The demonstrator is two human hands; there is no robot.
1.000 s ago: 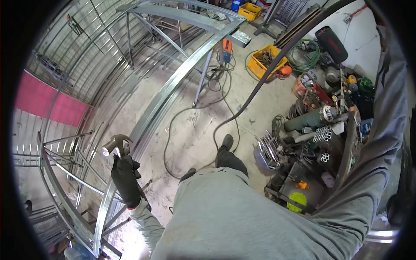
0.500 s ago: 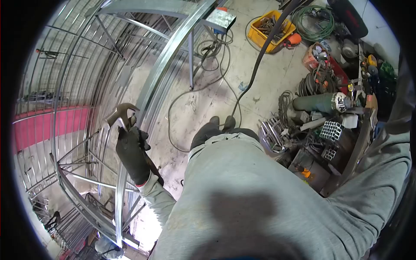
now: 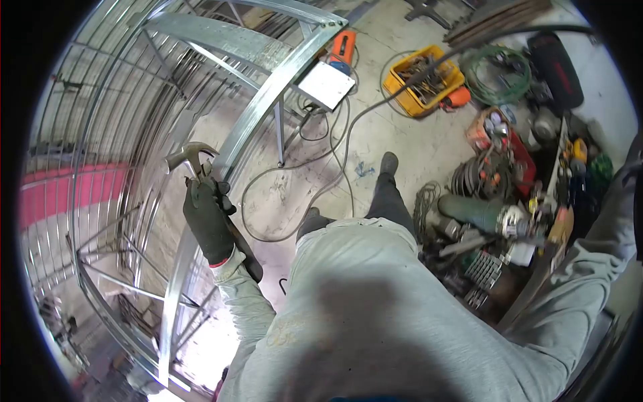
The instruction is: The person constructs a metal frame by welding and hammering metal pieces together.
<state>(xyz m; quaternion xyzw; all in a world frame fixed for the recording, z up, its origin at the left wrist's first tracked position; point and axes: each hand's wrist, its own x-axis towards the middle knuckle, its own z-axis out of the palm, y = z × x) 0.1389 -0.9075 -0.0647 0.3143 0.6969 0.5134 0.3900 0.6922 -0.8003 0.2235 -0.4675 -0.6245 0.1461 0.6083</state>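
Note:
My left hand [image 3: 209,221], in a black glove, is shut on a claw hammer [image 3: 190,158] just below its steel head, with the wooden handle running down past my wrist. The hammer head sits right beside a long curved galvanized steel rail [image 3: 258,114] of a metal frame. My right arm in a grey sleeve [image 3: 589,268] reaches off to the right edge; the right hand itself is out of sight.
Cables [image 3: 335,167] snake over the concrete floor. A yellow crate [image 3: 422,80], a green hose coil [image 3: 499,74], an orange power tool [image 3: 343,45] and a heap of tools and metal parts [image 3: 509,214] lie at the right. Curved bar grilles [image 3: 100,134] fill the left.
My view has tilted and my right leg has stepped forward. The hammer in my left hand has stayed close to the curved rail, shifting only slightly.

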